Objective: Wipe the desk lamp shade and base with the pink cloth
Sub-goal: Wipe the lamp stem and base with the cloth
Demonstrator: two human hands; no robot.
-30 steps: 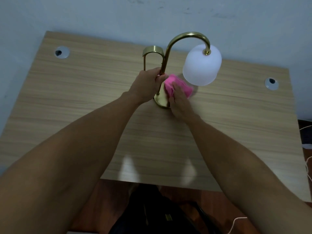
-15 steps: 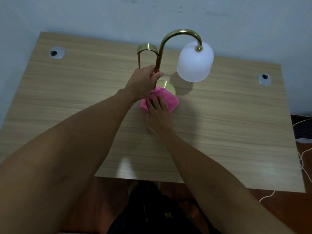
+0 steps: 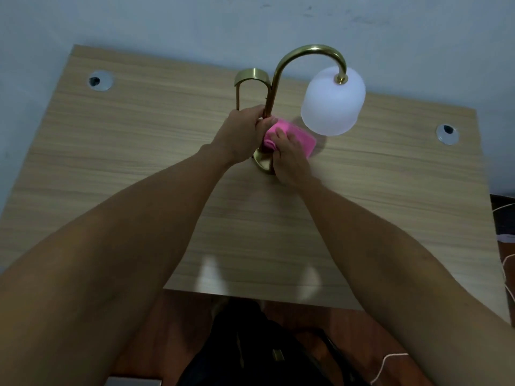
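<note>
Left hand (image 3: 242, 135) wrapped tight round the brass stem (image 3: 269, 100) of the lamp, low down, just above the base (image 3: 262, 162). Right hand (image 3: 289, 158) pressed flat on the pink cloth (image 3: 299, 136), fingers bunching its left end against the foot of the stem, right beside the left thumb. White shade (image 3: 333, 101) hanging above and right of both hands, clear of the cloth. All on a wooden desk (image 3: 139, 151).

Upright brass lamp (image 3: 274, 87), pink cloth (image 3: 298, 136) seemingly on base
</note>
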